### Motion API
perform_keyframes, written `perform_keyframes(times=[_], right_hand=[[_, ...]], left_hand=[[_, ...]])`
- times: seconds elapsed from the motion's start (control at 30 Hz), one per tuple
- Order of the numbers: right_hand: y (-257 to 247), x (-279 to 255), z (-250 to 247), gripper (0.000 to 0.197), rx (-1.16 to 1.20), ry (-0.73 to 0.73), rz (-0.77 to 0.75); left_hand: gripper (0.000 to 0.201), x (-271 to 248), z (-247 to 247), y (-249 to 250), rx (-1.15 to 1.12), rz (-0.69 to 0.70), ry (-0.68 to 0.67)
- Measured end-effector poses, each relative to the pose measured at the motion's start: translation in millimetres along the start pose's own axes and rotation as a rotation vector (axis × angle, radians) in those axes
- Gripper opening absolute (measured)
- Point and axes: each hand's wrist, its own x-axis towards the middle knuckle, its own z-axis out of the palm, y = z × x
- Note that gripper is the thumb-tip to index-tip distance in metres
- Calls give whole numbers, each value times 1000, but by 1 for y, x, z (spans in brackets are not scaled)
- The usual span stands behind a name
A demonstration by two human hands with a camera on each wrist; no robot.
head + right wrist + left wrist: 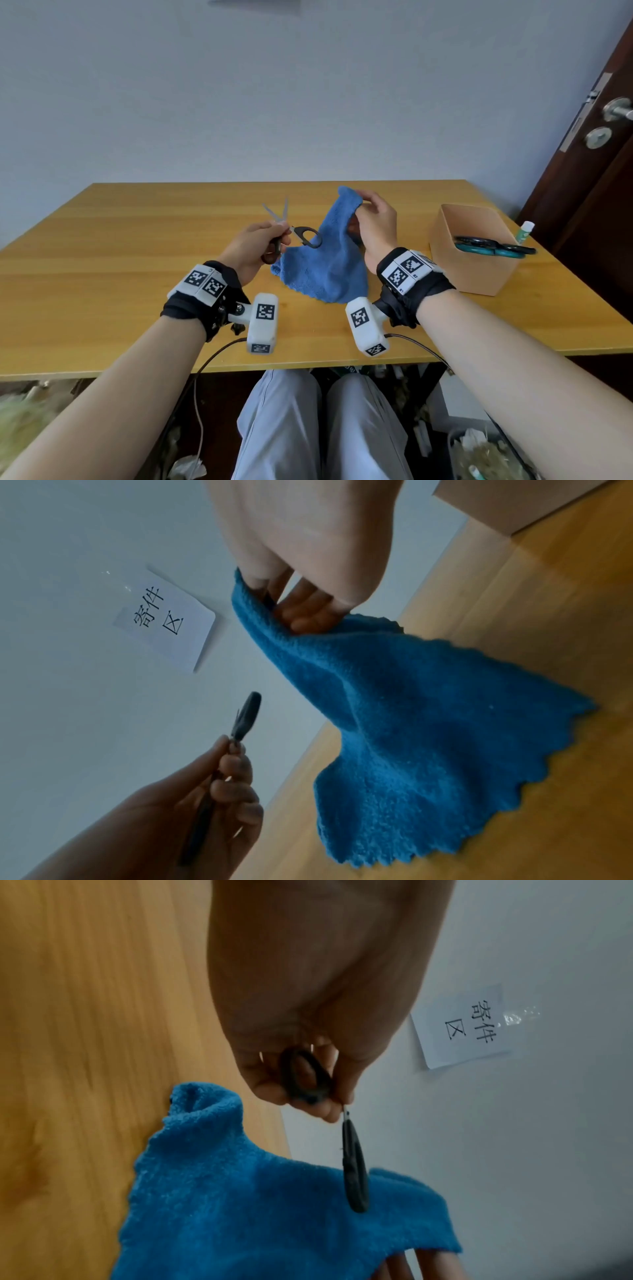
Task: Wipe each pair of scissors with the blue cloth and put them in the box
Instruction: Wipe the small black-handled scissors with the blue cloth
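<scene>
My left hand (255, 245) grips black-handled scissors (301, 234) by one handle loop, held above the table with the silver blades spread open and pointing away. In the left wrist view the fingers curl through one loop of the scissors (306, 1079) while the other loop hangs down. My right hand (375, 224) pinches the top of the blue cloth (325, 263), which hangs down with its lower edge on the table. The cloth (394, 710) drapes from my right fingers, beside the scissors (245, 718). A cardboard box (474, 274) at the right holds teal-handled scissors (493, 247).
The wooden table (137, 267) stands against a pale wall with a paper label (164, 620) on it. A small white tube (525, 231) stands behind the box. A dark door (589, 164) is at the right. Cluttered floor shows under the table.
</scene>
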Motion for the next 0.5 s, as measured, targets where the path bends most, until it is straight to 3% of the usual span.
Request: perform_keyframes(times=[0.17,0.3,0.4,0.5], right_hand=[[6,-6,2,29,5,-200,175],[7,-15,5,20,130,-378,285],[8,-20,10,13,129,-393,330],[8,-23,14,23,174,-382,355]], left_hand=[[22,-3,4,-1,95,53,-38],[35,-5,6,-3,162,125,-46],[32,-8,10,-5,205,173,-42],[25,-9,16,-6,231,208,-7]])
